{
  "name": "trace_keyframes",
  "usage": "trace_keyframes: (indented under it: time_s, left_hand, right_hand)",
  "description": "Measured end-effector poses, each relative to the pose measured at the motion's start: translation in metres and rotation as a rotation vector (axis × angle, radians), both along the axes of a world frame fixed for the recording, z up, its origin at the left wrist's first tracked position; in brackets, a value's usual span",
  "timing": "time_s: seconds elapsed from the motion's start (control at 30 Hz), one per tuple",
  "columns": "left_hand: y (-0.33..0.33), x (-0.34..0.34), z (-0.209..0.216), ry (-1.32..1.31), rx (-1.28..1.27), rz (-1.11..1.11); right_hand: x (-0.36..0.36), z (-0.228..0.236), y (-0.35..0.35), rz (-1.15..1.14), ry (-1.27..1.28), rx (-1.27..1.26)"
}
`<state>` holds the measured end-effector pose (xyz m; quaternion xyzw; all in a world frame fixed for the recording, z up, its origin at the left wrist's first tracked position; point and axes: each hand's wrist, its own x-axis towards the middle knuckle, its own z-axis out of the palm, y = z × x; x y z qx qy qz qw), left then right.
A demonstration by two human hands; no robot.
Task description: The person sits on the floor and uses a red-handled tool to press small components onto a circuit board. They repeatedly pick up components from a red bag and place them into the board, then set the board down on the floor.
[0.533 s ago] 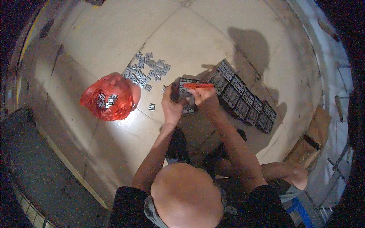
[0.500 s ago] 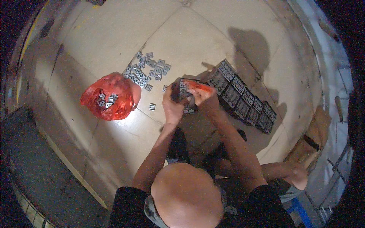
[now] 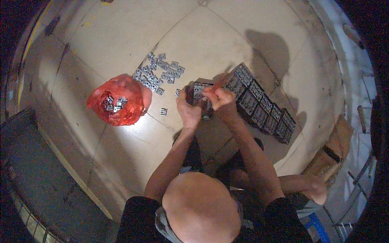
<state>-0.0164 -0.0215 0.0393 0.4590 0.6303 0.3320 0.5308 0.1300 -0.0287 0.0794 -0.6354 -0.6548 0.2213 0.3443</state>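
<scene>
Both hands meet over a dark rectangular block with small silvery metal pieces in its top. My left hand is wrapped round the block's left side. In a closed grip, my right hand has a slim red tool, its exact kind unclear, which sticks up past the fingers; the fingertips are over the block's face. To the left lies a loose spread of small grey metal pieces, and one striped metal piece sits apart. An open red plastic bag contains more of these pieces.
A slanting row of similar dark blocks stands close by on the right. Farther right is a brown cardboard box. A dark flat panel borders the left side, and a blue stool leg shows at lower right.
The red tool in my right hand has swung from lying nearly flat to the right to pointing up and away. The hands and block have shifted slightly right in the picture.
</scene>
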Motion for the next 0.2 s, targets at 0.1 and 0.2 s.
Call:
trace_keyframes:
  time_s: [0.1,0.2]
  left_hand:
    - [-0.005,-0.004,-0.009,-0.093,0.001,0.046]
    - [-0.008,-0.005,-0.018,-0.150,-0.002,0.052]
  right_hand:
    - [-0.003,0.001,0.002,-0.015,-0.105,0.001]
    - [-0.006,0.010,0.004,-0.151,0.179,-0.100]
